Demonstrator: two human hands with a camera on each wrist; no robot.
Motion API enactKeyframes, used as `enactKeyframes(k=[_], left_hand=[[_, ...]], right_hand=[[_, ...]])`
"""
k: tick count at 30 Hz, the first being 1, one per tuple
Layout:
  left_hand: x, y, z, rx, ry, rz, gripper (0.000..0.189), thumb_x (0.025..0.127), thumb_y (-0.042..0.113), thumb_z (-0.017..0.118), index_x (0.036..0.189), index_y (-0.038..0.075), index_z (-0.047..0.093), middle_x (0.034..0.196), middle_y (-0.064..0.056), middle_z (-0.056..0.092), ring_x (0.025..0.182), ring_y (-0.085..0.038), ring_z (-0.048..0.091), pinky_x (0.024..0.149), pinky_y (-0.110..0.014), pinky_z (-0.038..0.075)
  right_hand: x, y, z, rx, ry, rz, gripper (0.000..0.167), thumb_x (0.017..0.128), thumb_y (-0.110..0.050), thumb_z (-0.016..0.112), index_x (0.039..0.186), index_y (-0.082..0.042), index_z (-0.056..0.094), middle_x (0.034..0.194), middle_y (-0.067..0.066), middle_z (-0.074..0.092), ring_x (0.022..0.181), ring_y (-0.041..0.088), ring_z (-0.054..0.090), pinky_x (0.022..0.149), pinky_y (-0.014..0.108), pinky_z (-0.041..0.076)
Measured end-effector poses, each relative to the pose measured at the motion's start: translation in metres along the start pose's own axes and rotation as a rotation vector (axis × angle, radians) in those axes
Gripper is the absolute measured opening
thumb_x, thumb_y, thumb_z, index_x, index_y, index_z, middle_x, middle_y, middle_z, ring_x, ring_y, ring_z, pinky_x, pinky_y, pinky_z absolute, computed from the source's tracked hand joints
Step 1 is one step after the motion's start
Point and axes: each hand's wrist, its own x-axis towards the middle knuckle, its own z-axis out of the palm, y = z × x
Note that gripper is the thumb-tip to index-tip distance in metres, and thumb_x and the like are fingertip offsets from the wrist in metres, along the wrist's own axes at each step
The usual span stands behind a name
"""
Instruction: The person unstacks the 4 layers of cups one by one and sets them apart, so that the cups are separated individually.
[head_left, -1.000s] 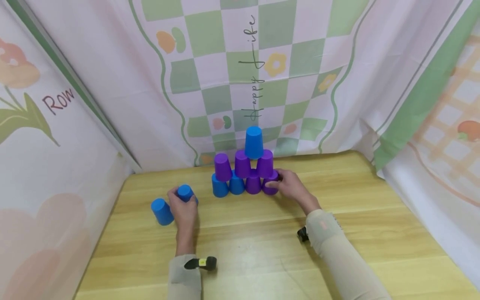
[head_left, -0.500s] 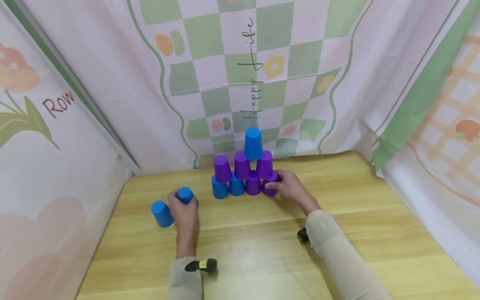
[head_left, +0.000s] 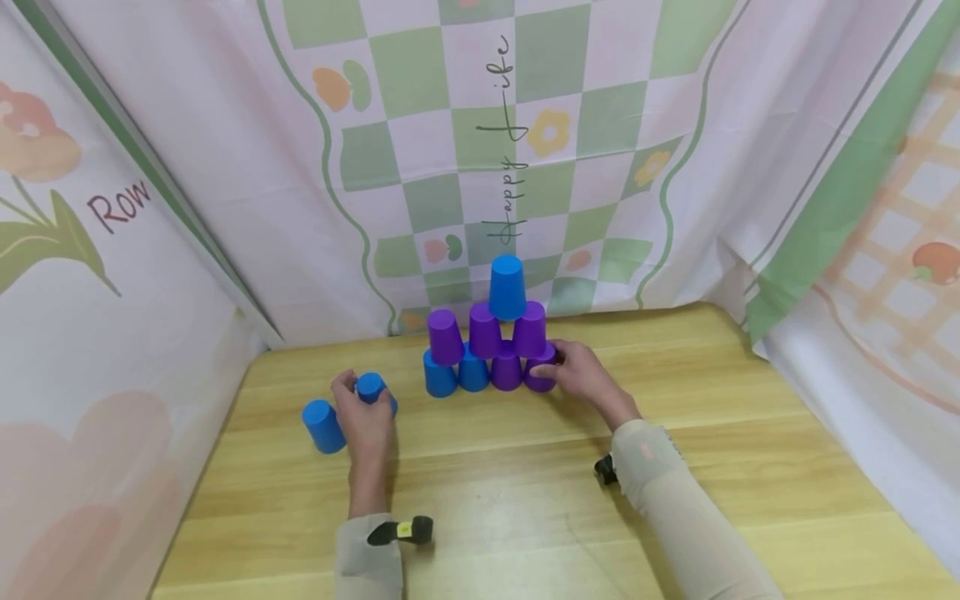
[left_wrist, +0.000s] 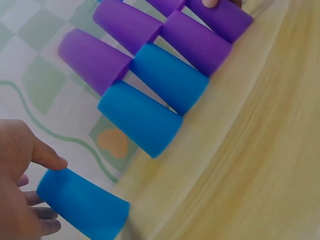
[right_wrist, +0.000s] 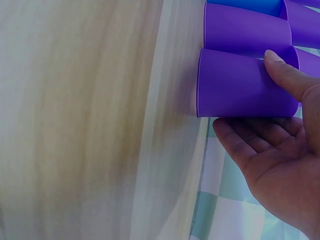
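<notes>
Left hand [head_left: 365,425] and right hand [head_left: 581,371] at a stack of cups [head_left: 486,331].
The left hand's grip held a blue cup [head_left: 371,387] left of the stack; the right's held the purple cup [head_left: 540,377] ending the bottom row, thumb in front. Only the head view included the second blue cup [head_left: 324,427] and the whole top cup [head_left: 507,287]; the right wrist view better exposed the fingers behind the purple cup. All cups were smooth, tapered and inverted; the tabletop [head_left: 487,508] bore streaked wood grain. Checked cloth [head_left: 551,58] hung behind. From the head, the left hand partly hid its cup.
</notes>
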Motion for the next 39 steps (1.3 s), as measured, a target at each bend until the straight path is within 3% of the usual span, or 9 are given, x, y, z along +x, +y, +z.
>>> enactKeyframes(k=[15, 23, 31, 39], left_hand=[[-0.010, 0.048, -0.009, -0.080, 0.065, 0.160, 0.059, 0.096, 0.002, 0.071, 0.148, 0.007, 0.044, 0.153, -0.013, 0.050, 0.154, -0.028, 0.037, 0.130, -0.042, 0.028], [-0.017, 0.065, -0.008, -0.146, -0.022, 0.212, 0.054, 0.100, 0.013, 0.071, 0.148, 0.009, 0.048, 0.147, -0.009, 0.056, 0.148, -0.022, 0.045, 0.128, -0.037, 0.033], [-0.026, 0.075, -0.001, -0.121, -0.101, 0.267, 0.055, 0.098, 0.014, 0.072, 0.148, 0.007, 0.049, 0.147, -0.008, 0.058, 0.149, -0.024, 0.045, 0.128, -0.038, 0.033], [-0.029, 0.081, 0.010, -0.103, -0.158, 0.283, 0.055, 0.098, 0.013, 0.072, 0.148, 0.008, 0.051, 0.151, -0.009, 0.057, 0.152, -0.025, 0.043, 0.129, -0.041, 0.031]], right_hand=[[0.001, 0.001, 0.000, 0.010, 0.000, 0.001, 0.036, 0.096, -0.030, 0.079, 0.121, -0.006, 0.071, 0.111, 0.013, 0.075, 0.100, 0.028, 0.070, 0.093, 0.047, 0.059], [0.001, 0.001, 0.001, 0.015, 0.000, 0.006, 0.035, 0.095, -0.030, 0.080, 0.119, -0.006, 0.071, 0.110, 0.012, 0.075, 0.098, 0.027, 0.069, 0.092, 0.046, 0.059], [0.000, 0.002, 0.001, 0.017, -0.008, -0.005, 0.037, 0.096, -0.030, 0.079, 0.121, -0.005, 0.071, 0.111, 0.013, 0.075, 0.099, 0.027, 0.069, 0.092, 0.046, 0.060], [0.001, 0.003, 0.000, 0.032, -0.009, -0.006, 0.036, 0.096, -0.029, 0.079, 0.122, -0.005, 0.071, 0.112, 0.013, 0.075, 0.100, 0.027, 0.070, 0.092, 0.046, 0.060]])
